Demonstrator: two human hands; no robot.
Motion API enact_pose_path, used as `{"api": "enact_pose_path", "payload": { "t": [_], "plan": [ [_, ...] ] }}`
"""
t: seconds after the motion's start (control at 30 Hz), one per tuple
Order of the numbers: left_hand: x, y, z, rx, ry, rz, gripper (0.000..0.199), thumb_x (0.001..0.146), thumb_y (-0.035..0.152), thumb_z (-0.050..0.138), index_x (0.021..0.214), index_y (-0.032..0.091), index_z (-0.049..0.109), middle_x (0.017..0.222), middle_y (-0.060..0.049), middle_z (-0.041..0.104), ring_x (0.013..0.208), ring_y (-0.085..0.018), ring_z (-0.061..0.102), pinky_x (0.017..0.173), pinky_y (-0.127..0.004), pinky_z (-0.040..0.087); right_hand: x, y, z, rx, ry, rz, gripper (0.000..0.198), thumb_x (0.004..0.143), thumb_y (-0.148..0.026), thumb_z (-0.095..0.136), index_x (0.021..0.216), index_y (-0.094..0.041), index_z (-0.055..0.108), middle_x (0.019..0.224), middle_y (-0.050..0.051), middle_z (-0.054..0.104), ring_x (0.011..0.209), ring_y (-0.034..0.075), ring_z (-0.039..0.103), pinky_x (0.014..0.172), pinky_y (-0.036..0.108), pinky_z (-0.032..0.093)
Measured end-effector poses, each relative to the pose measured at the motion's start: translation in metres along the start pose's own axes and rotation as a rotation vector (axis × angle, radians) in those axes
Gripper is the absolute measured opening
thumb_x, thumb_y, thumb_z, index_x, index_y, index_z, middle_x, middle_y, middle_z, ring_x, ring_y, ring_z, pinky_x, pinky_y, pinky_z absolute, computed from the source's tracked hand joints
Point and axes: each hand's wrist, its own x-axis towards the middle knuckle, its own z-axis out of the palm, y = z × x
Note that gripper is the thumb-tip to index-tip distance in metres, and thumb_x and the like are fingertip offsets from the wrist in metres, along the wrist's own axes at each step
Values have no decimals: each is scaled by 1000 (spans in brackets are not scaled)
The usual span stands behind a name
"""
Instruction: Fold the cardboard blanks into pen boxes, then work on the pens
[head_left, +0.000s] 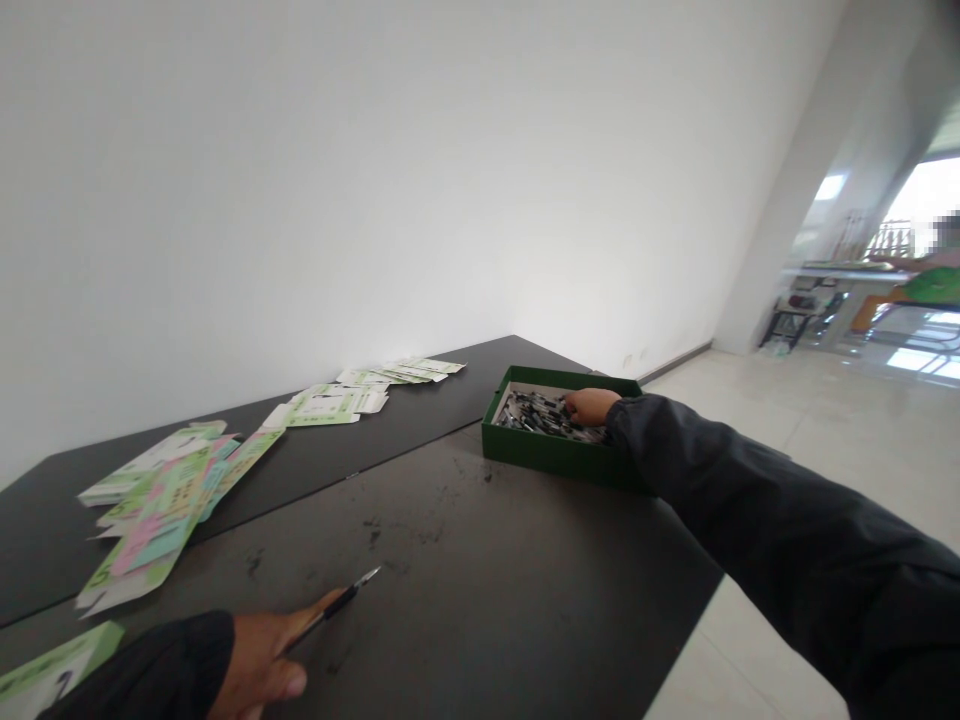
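Note:
My left hand (266, 655) is closed around a black pen (341, 603), whose silver tip points away to the upper right, a little above the dark table (480, 600). My right hand (592, 406) reaches into a green box (562, 472) at the table's right side. Many loose black and clear pens (536, 413) lie inside the box. The fingers of my right hand are curled down among the pens, and what they hold cannot be made out.
Flat printed cartons (322, 405) lie along the wall side of the table. Pink, green and yellow ones (172, 500) overlap at the left. A small green-and-white carton (60, 665) is by my left sleeve. A person (946, 240) is at a far table.

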Motion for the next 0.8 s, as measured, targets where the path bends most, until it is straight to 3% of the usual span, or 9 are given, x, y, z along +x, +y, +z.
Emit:
{"api": "enact_pose_path", "payload": {
  "t": [0.23, 0.53, 0.8],
  "plan": [
    [0, -2, 1, 9, 16, 14, 86, 77, 60, 30, 130, 10, -16, 74, -17, 65, 63, -29, 61, 52, -41, 49, 2, 1, 3, -17, 4, 10, 28, 69, -23, 48, 92, -12, 58, 93, 14, 60, 84, 22, 56, 64, 26, 39],
    [4, -2, 1, -54, -66, 32, 91, 75, 62, 31, 127, 10, -21, 78, -19, 63, 67, -32, 60, 51, -45, 47, 15, -4, -16, 0, 79, 0, 26, 72, -25, 45, 92, -15, 57, 93, 11, 59, 85, 21, 54, 66, 27, 38],
    [-1, 9, 0, -3, -57, 14, 89, 76, 62, 29, 128, 10, -21, 79, -17, 64, 68, -30, 61, 54, -43, 48, 44, -34, -28, 32, 82, -71, 27, 73, -27, 45, 96, -21, 57, 97, 6, 59, 87, 20, 53, 69, 26, 37]
  ]
}}
